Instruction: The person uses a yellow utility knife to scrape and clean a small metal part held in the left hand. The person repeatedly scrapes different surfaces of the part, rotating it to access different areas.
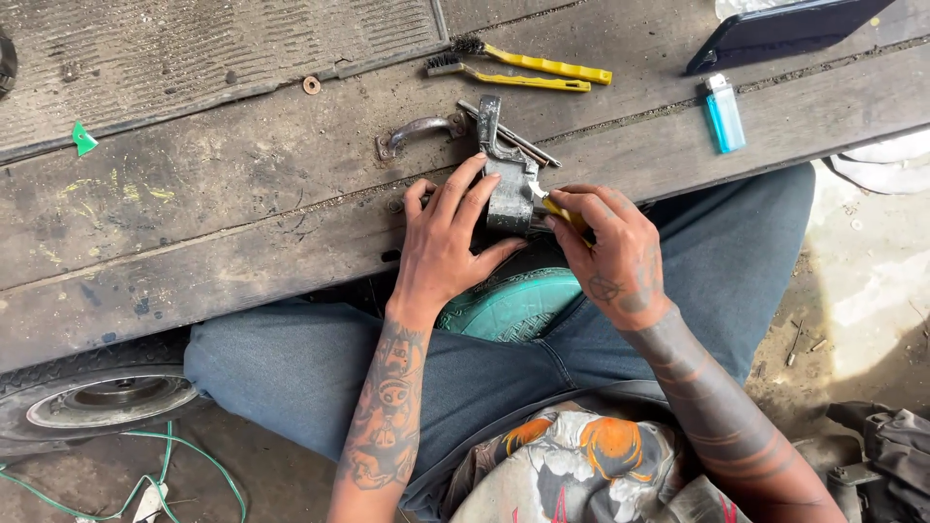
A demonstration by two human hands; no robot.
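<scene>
My left hand [448,242] presses flat on a grey cast-metal part [508,184] at the near edge of a worn wooden plank bench [223,232], fingers spread over its left side. My right hand [608,254] grips a small yellow-handled tool [562,211] whose tip touches the part's right side. Behind the part lie a curved metal handle [418,130] and thin metal rods [528,147]. I sit with blue-jeaned legs under the bench edge, a teal sandal sole [513,305] showing between my hands.
Two yellow-handled wire brushes [528,70] lie at the back of the bench. A blue lighter [725,114] and a dark phone [785,29] lie at the right. A small wheel [102,399] and green wire [145,484] sit on the ground at lower left.
</scene>
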